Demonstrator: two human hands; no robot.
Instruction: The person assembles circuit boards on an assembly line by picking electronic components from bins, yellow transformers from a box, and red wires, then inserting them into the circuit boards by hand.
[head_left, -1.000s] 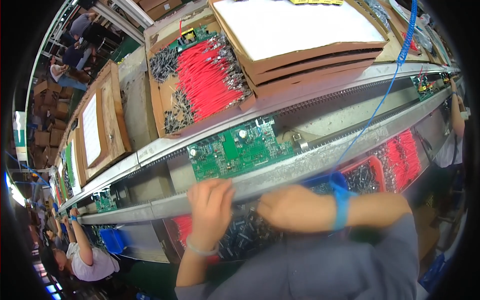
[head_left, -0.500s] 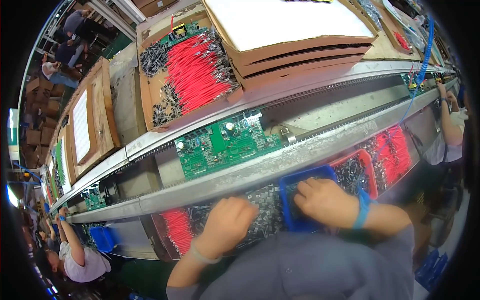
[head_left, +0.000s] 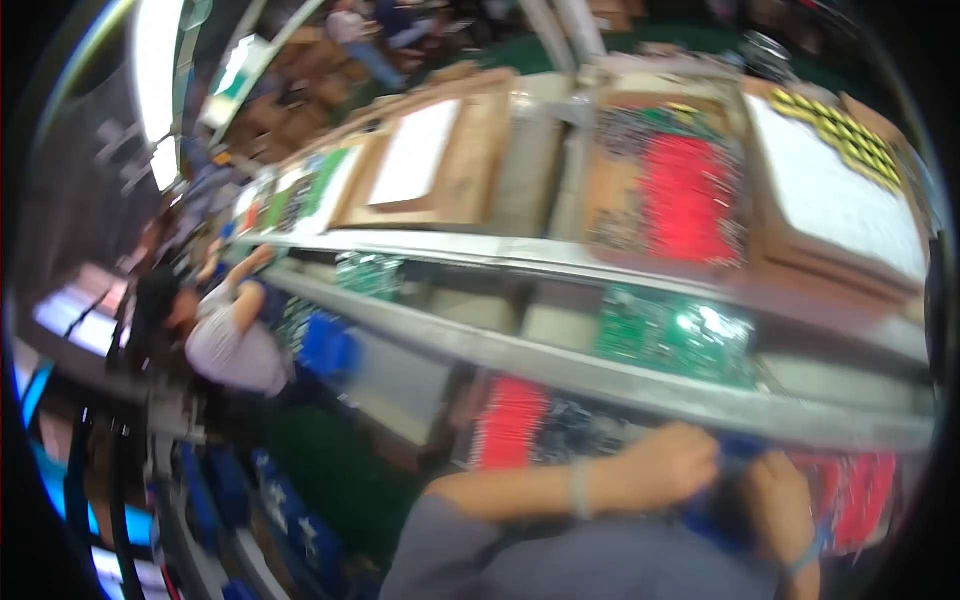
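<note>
My left hand (head_left: 672, 466) is closed, its fingers curled, at the left edge of a blue bin (head_left: 712, 515). What it may hold is hidden. My right hand (head_left: 782, 503) hangs at the bin's right side, its fingers smeared by motion. Left of my left hand lie dark small parts (head_left: 585, 428) and a bundle of red-sleeved leads (head_left: 508, 422). More red leads (head_left: 865, 495) lie beyond my right hand. A green circuit board (head_left: 672, 335) rests in the conveyor track in front of me.
A metal rail (head_left: 560, 365) runs between me and the track. Behind stand a cardboard tray of red leads (head_left: 690, 195) and a box with a white sheet (head_left: 830, 190) bearing yellow-black parts. To the left a co-worker (head_left: 235, 345) sits by another blue bin (head_left: 328, 345).
The view has swung left and blurred, showing more of the line and the co-worker. My hands have come closer together, the left now at the blue bin.
</note>
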